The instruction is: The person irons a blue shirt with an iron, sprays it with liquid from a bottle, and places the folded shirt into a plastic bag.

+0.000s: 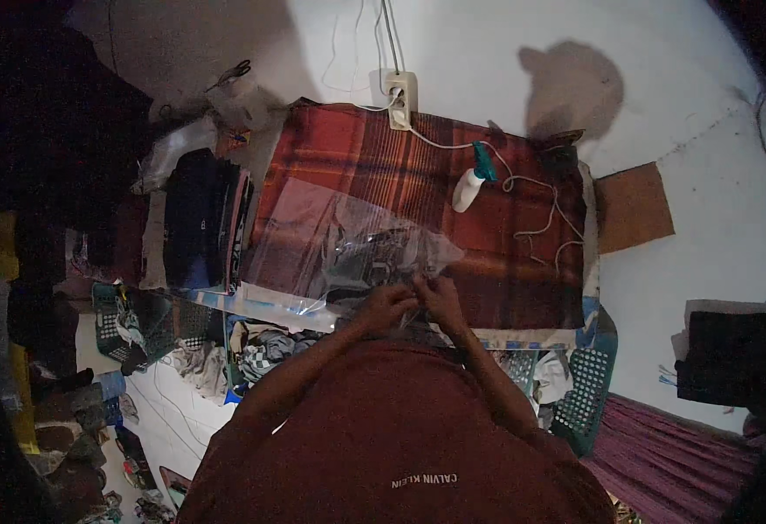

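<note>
Before me on a table covered with a red plaid blanket (383, 157) lies a crumpled, shiny clear plastic bag (389, 245). Something dark, possibly a folded garment, shows through it; glare hides its details. At the bag's near edge, close to my body, my left hand (388, 306) grips the plastic with bent fingers. My right hand (440, 301) is just beside it, thumb and fingers pinched on the same plastic. Flat clear plastic sheets (291, 223) spread to the left of the bag.
A white spray bottle with a green head (470, 187) lies on the blanket, near a white cord (520, 177) from a power strip (400, 98). Folded dark clothes (193, 223) are stacked at left. Green plastic baskets (586, 393) stand below the table's edge. Brown cardboard (635, 208) is at right.
</note>
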{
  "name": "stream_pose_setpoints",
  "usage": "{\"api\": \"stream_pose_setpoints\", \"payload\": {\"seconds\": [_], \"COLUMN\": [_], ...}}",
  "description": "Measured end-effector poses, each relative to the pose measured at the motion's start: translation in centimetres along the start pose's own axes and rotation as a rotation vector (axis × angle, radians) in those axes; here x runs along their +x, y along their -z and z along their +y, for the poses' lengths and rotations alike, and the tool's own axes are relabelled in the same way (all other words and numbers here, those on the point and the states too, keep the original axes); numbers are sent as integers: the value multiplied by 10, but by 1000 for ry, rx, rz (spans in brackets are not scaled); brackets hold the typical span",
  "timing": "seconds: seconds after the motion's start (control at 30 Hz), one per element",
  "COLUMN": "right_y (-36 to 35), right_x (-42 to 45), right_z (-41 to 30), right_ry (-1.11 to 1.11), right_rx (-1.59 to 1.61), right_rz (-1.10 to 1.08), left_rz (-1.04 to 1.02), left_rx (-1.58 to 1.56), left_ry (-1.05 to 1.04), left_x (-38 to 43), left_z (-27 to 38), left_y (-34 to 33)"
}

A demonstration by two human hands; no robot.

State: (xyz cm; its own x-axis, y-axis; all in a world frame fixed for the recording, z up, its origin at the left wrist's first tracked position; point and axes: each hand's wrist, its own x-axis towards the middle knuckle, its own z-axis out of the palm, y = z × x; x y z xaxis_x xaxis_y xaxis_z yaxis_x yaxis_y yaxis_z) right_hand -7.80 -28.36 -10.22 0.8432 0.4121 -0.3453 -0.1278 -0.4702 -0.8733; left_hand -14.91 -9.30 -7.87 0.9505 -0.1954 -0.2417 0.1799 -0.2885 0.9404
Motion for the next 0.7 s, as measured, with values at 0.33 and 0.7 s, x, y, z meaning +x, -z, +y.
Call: {"api": "stream_pose_setpoints", "payload": {"seconds": [0.33, 0.7], "right_y": [79, 35], "right_x": [-13, 67], "right_z": [119, 65], "right_ry": [165, 163], "right_rx": [-153, -440], "right_rz": [236, 113], "left_rz": [1003, 755], "left_rx": [1079, 50], "left_ry": [398, 214], "left_x": [-33, -75], "left_z": [-152, -218], "left_y": [173, 159]}}
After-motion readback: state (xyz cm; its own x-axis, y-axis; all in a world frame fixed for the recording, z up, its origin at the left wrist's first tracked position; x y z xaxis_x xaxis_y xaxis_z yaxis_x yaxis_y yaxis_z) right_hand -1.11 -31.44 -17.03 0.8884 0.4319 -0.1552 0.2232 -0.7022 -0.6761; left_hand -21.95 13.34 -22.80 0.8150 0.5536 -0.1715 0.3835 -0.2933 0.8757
